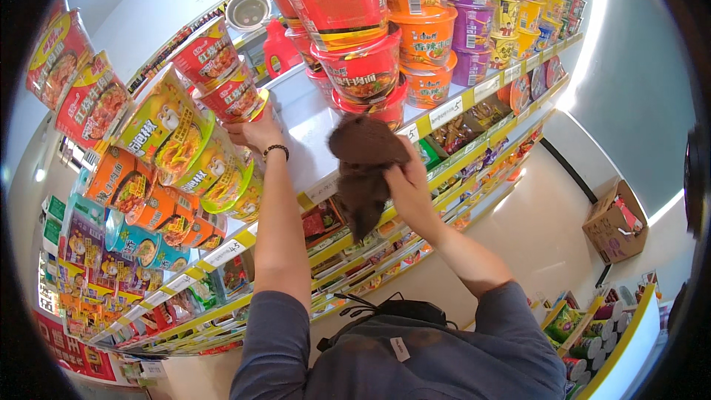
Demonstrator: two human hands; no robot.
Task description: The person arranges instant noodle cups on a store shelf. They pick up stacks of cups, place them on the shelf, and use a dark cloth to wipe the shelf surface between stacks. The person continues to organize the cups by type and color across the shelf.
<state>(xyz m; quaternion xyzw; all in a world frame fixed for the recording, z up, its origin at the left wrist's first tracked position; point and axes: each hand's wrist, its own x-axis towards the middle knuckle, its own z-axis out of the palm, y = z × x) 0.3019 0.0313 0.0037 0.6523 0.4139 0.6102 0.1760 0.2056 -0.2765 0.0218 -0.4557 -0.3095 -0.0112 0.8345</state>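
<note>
My left hand point(259, 133) reaches onto the top shelf, its fingers curled against the lower part of a stack of red instant noodle bowls point(231, 92). Part of its grip is hidden behind the bowls. Beside it stand green-yellow noodle bowls point(169, 115), also stacked. In my right hand point(409, 185), a bunched dark brown cloth point(364, 152) hangs over the shelf's front edge. A bare strip of white shelf point(300, 130) lies between the two hands. Just past the cloth rises a stack of larger red noodle bowls point(363, 67).
Orange bowls point(426, 37) and purple bowls point(471, 22) continue the row rightward. Behind the gap are a pink-red jug point(280, 48) and a round white container point(249, 10). Lower shelves hold packets. A cardboard box point(615, 224) sits on the floor at right, with another stocked shelf point(629, 337) nearer.
</note>
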